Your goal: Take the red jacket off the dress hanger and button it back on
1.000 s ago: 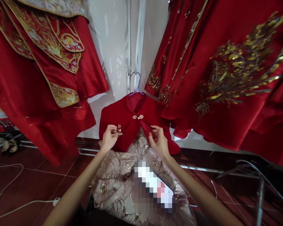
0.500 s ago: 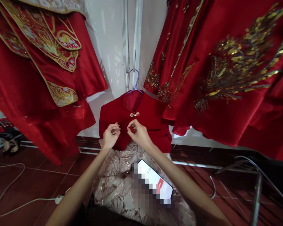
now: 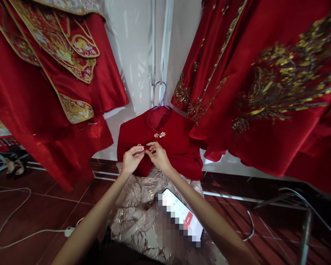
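Note:
A red velvety jacket (image 3: 179, 147) hangs in front of me on a purple hanger (image 3: 163, 96). A flower-shaped clasp (image 3: 160, 135) with pearl-like beads lies across its front below the collar. Lower down, my left hand (image 3: 132, 160) is closed in a pinch at a second beaded clasp (image 3: 139, 145). My right hand (image 3: 157, 157) pinches the jacket's front edge close beside it, its fingertips nearly meeting the left ones. Fingers hide most of the part between them. Under the jacket hangs a pale, shiny patterned skirt (image 3: 143, 217).
Red gowns with gold embroidery hang at left (image 3: 110, 81) and right (image 3: 278, 140). A phone (image 3: 179, 211) with a lit screen lies on the patterned cloth below my right forearm. A white cable (image 3: 30, 237), shoes (image 3: 19, 167) and a metal stand (image 3: 306, 228) are on the tiled floor.
My hands have come together at the jacket front. The right hand has moved left to the clasp, and its fingers now grip the cloth edge. The view has shifted slightly.

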Tool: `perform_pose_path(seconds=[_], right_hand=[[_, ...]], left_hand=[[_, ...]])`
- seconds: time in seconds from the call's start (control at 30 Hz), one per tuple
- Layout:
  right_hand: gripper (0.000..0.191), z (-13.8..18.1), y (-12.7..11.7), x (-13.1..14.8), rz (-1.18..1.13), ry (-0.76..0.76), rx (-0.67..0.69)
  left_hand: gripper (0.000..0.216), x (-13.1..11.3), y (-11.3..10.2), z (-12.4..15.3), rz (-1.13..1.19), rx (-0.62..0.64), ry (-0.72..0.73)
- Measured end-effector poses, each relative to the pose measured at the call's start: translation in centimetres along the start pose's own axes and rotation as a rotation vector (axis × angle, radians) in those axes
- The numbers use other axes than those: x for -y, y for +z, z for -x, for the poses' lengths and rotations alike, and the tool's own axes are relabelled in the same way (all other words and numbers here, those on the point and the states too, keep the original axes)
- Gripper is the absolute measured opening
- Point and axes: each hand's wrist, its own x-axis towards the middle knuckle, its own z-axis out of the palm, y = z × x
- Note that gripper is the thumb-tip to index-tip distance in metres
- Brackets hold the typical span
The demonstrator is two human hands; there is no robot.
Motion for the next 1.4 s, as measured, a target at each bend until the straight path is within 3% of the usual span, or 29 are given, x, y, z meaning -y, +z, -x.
perform_pose_path(seconds=[0.17, 0.5, 0.87, 1.13, 1.4], right_hand=[[0.014, -0.1, -0.3, 0.1, -0.029, 0.018, 0.001], [0.013, -0.5, 0.7, -0.2, -0.036, -0.012, -0.058], [0.009, -0.7, 1.0, -0.3, 0.042, -0.077, -0.074], [0.009, -0.8, 1.0, -0.2, 0.096, -0.098, -0.071], [0.011, -0.8, 1.0, 0.2, 0.21, -0.117, -0.044]], left_hand=[[0.021, -0.5, -0.3, 0.0, -0.044, -0.042, -0.003], [0.021, -0.8, -0.5, -0.4, -0.059, -0.006, -0.028], [0.022, -0.2, -1.9, -2.0, -0.153, 0.135, 0.036], [0.024, 0.7, -1.8, -3.0, -0.076, 0.136, -0.02], [0.021, 0.3, -2.5, -3.8, -0.406, 0.212, 0.102]])
